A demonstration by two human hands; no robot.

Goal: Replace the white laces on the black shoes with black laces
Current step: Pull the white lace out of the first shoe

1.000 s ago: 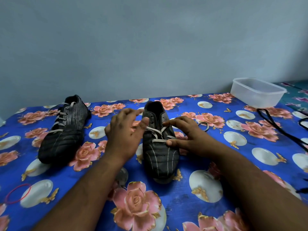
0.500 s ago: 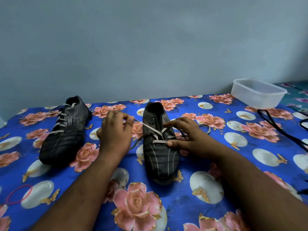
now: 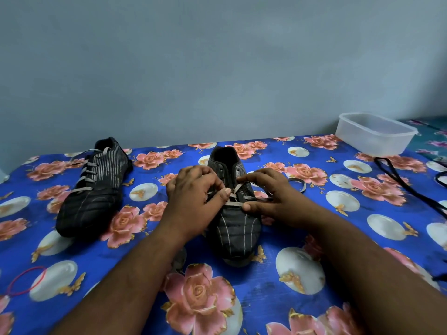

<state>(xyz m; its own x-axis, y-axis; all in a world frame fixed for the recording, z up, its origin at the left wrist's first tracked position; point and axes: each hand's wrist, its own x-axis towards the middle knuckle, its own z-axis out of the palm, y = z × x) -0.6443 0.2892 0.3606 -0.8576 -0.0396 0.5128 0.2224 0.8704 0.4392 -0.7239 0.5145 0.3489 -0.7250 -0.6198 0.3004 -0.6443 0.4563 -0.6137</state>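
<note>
A black striped shoe (image 3: 233, 228) lies in the middle of the blue floral cloth, toe toward me, its white lace (image 3: 233, 203) partly undone. My left hand (image 3: 193, 201) sits on the shoe's left side, thumb and fingers pinching the lace over the eyelets. My right hand (image 3: 273, 197) holds the shoe's right side, thumb on the lowest lace bar and forefinger at a higher crossing. A second black shoe (image 3: 94, 189), still laced in white, lies to the left. Black laces (image 3: 406, 187) trail across the cloth at the right.
A clear plastic tub (image 3: 375, 132) stands at the back right corner. A red rubber band (image 3: 25, 281) lies near the front left. A grey wall rises right behind the table's far edge. A loose lace loop (image 3: 298, 183) lies just right of the middle shoe.
My left hand, which had pulled a lace end out to the left, has come back onto the shoe's eyelets. My right hand has stayed on the shoe's right side.
</note>
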